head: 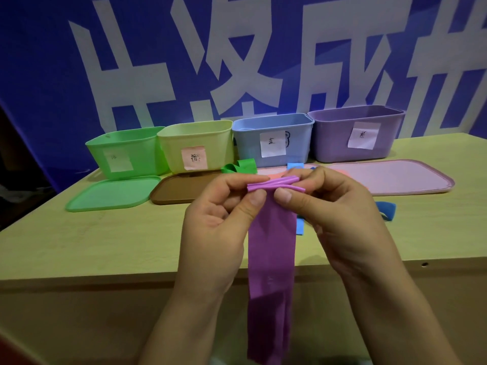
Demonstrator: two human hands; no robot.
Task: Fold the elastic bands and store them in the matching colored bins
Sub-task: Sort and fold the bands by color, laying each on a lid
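Head view shows us pinching the purple band at its top edge, left hand and right hand side by side, thumbs and forefingers clamped on the bunched end. Its long axis hangs straight down toward 6 o'clock, past the table edge. We judge the fold must bring that hanging tail up to the grip. Its purple bin sits at 1 o'clock, nearer our right hand (lid off). A pink lid, blue band and green band lie between; nothing tall blocks the way.
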